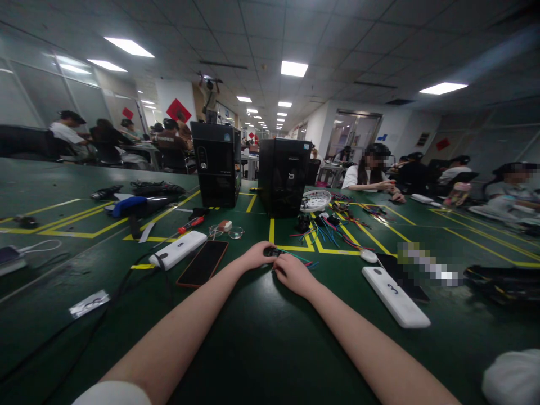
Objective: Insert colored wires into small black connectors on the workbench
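My left hand (255, 256) and my right hand (292, 274) meet on the green table (261, 337), both with fingers curled. Between them they pinch a small dark part (272, 253) with thin coloured wires (297, 258) trailing off to the right. Just left of my left hand lies a dark phone (203, 263) with a reddish edge. A white power bank (179, 248) marked with a number lies beside the phone.
Two black computer towers (217, 163) (283, 176) stand at the table's middle, with a white basket (316, 199) and several loose coloured wires (333, 232) to their right. A second white power bank (394, 296), a red-handled screwdriver (190, 224) and glasses (225, 230) lie around. Other people sit at the right and far left.
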{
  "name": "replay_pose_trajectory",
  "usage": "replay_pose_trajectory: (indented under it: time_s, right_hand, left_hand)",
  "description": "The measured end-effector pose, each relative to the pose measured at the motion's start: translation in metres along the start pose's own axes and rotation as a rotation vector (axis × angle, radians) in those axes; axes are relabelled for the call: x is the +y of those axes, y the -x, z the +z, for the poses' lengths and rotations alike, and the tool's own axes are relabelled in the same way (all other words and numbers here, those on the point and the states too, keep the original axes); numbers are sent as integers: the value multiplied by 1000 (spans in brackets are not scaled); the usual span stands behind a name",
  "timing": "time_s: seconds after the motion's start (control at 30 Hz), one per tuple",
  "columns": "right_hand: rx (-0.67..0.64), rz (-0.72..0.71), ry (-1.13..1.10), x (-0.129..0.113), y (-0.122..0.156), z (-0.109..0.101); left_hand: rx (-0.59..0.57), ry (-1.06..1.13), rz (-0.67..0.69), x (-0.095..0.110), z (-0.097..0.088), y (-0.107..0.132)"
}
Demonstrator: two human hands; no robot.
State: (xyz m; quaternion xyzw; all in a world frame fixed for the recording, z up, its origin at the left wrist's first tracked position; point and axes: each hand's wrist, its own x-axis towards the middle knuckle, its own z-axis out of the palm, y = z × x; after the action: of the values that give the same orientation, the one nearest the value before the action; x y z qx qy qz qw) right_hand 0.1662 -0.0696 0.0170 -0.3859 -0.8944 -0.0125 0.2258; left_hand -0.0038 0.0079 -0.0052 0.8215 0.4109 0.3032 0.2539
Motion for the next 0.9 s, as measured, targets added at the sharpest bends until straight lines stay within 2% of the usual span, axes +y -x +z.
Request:
replay_pose_trajectory:
  time_s: [0.13, 0.33, 0.47, 0.7, 0.9]
  right_hand:
    - [14, 32, 2, 3, 1, -2]
    - [89, 200, -33, 14, 2, 3]
    - [83, 244, -71, 18, 1, 8]
    - [54, 222, 0, 10, -1, 12]
    - [191, 238, 81, 0, -6, 9]
  left_hand:
    - [13, -4, -3, 3, 0, 0]
    - [91, 9, -12, 6, -3, 0]
    - [118, 8, -6, 7, -3, 1]
    - [60, -67, 34, 10, 3, 3]
    - [15, -99, 95, 8, 3, 2]
